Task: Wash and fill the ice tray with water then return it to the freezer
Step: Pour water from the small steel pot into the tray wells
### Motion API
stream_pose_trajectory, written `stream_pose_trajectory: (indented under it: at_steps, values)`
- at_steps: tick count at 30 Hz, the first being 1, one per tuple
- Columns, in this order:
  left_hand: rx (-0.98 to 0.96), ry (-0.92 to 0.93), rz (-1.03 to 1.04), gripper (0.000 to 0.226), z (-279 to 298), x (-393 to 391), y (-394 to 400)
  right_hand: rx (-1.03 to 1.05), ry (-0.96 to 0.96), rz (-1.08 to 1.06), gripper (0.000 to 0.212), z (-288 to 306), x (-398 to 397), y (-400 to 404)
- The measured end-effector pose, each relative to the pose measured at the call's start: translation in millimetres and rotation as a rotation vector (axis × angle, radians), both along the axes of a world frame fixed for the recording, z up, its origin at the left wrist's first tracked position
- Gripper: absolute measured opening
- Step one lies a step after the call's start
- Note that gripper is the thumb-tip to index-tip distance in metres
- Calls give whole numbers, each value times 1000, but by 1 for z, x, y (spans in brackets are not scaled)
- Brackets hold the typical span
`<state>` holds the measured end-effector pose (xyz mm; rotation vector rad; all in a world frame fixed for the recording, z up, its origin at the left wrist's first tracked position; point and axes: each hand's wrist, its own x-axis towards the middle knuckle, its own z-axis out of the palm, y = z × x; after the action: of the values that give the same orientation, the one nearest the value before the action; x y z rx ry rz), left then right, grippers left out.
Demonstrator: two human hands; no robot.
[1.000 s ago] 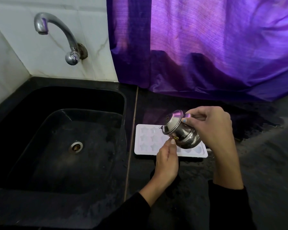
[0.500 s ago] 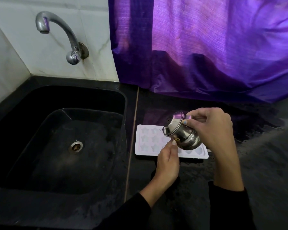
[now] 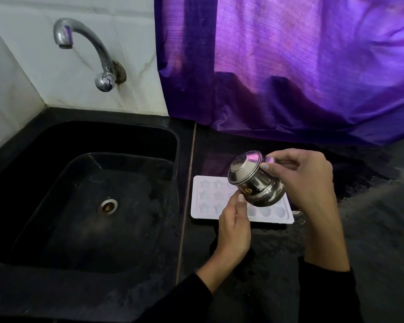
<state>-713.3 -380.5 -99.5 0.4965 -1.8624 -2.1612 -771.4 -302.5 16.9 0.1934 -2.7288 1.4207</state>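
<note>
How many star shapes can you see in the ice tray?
6 star-shaped hollows show in the white plastic ice tray, in its left part: three rows of two. More may hide under the shiny steel pot and the left hand.

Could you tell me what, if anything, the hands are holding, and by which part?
The right hand grips a small steel pot by its rounded body, tilted over the ice tray. The left hand touches the pot's underside with its thumb.

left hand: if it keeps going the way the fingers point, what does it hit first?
The left hand points up and away; its fingertip already sits at the steel pot tilted over the ice tray. So the pot first, though depth is unclear.
</note>
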Motion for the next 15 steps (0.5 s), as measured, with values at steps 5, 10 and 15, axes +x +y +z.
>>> stream_pose_trajectory:
  at_steps: [5,10,15]
  values:
    - [30,-12,56,31,1,0,-4,18,15,29,11,-4,1,-10]
    - [37,-53,73,34,-3,0,-6,71,20,39,10,-9,1,-20]
    - [56,-64,102,34,-5,-1,-8,143,26,45,9,-10,2,-27]
